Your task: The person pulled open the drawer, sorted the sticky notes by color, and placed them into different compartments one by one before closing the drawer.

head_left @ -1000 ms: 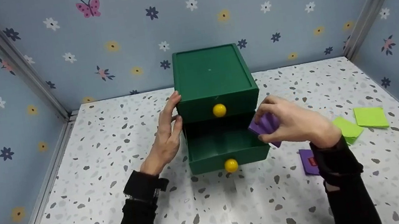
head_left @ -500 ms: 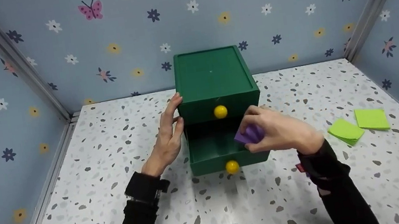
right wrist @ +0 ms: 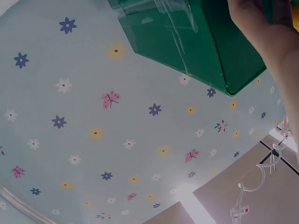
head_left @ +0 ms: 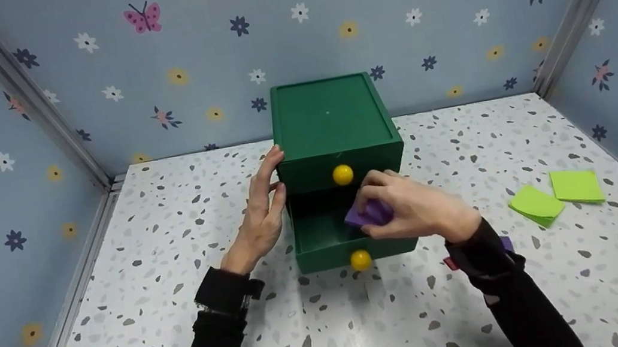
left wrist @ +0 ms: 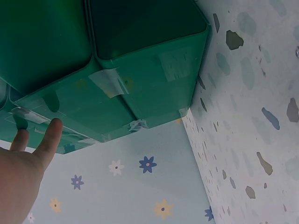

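In the head view, the speckled table (head_left: 285, 346) is being lit brightly, and a pale glare is being thrown back from its near middle. The back of the lower drawer (head_left: 321, 260) is being lost in deep shadow, while small highlights are being reflected by the yellow knobs (head_left: 343, 175). In the left wrist view, tones are being dulled by a milky haze. In the right wrist view, detail is being burnt out at a light strip (right wrist: 196, 206) and a metal rail (right wrist: 21, 204) is being bent by edge distortion.
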The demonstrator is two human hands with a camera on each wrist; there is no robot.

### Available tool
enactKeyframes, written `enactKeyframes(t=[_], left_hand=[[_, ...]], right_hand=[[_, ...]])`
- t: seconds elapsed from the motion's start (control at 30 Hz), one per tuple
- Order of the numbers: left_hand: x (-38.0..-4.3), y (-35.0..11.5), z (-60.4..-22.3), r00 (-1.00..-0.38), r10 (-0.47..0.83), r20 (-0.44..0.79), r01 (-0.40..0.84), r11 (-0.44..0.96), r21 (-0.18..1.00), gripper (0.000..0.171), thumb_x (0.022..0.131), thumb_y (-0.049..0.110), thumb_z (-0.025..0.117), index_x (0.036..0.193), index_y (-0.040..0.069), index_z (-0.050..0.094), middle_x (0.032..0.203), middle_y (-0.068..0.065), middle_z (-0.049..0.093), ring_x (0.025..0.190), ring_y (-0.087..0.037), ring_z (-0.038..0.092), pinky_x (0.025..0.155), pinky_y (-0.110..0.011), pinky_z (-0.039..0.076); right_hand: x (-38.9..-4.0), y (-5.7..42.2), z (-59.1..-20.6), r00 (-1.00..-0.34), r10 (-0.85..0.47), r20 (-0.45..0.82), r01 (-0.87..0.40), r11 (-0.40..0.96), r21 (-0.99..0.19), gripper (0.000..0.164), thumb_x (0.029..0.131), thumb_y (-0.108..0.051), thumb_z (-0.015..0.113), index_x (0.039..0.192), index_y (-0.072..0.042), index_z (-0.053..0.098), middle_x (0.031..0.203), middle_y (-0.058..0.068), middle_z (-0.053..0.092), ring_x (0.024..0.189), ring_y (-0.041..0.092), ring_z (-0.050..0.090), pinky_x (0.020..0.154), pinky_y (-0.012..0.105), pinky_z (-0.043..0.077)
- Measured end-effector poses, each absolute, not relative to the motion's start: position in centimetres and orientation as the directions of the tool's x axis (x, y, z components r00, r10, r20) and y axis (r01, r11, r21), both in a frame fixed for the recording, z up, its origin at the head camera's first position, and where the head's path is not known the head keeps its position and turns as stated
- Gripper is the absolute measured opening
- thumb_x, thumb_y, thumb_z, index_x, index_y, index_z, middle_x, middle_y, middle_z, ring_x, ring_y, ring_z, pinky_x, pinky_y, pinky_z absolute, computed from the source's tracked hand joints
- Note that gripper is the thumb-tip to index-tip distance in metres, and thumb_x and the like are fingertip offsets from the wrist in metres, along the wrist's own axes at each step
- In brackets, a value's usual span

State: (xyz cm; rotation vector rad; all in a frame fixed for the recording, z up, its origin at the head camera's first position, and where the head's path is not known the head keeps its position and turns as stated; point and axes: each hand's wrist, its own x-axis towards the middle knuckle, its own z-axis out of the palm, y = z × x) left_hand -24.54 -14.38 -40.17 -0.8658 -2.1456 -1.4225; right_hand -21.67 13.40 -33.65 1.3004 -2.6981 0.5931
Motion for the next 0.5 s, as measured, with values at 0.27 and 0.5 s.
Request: enactKeyframes(t=[0.27,0.5], left_hand=[[-23.0,-13.9,-38.4,-0.728,0.265,0.632,0.685,0.281,0.672,0.046,0.099,-0.002,0.034,0.145,0.000,0.028,0.157,-0.014,0.020,0.146,-0.022,0.017,0.106,-0.044,0.033],[-22.1,-13.7,-37.5,-0.733,0.263,0.627,0.680,0.274,0.680,0.046,0.099,-0.002,0.034,0.145,-0.001,0.028,0.156,-0.016,0.021,0.145,-0.022,0.018,0.105,-0.049,0.032]], right_hand=[[-22.2,12.9,-34.4,-0.640,-0.733,0.230,-0.764,0.576,-0.291,0.020,0.081,-0.033,0.069,0.094,-0.019,0.064,0.103,-0.002,0.053,0.090,0.013,0.047,0.073,0.025,0.045],[-22.5,12.8,-34.7,-0.649,-0.726,0.229,-0.756,0.579,-0.307,0.021,0.083,-0.035,0.068,0.094,-0.019,0.064,0.103,-0.001,0.052,0.092,0.013,0.046,0.076,0.027,0.044]])
